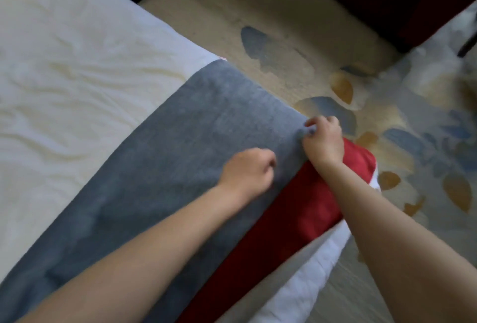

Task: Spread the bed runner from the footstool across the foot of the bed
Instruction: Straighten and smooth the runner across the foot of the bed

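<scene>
Bed runner (206,126) looked soft, light and limp; right hand (322,139) pinched its three-o'clock edge, the best hold; left hand (247,172) lay curled on it, grip unclear.

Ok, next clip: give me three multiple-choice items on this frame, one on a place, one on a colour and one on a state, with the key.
1. Where does the grey runner lie?
A. Folded on a footstool
B. Across the white bed cover
C. Hung over a door

2. What colour is the fabric along the runner's near edge?
A. Red
B. Green
C. Yellow

3. What is the right hand doing?
A. Hanging free in the air
B. Lying flat with its fingers straight
C. Pinching the runner's edge

Key:
1 B: the runner lies spread over the white cover.
2 A: a red strip shows beside the grey cloth, under the right wrist.
3 C: its curled fingers nip the cloth at the runner's edge.
</scene>
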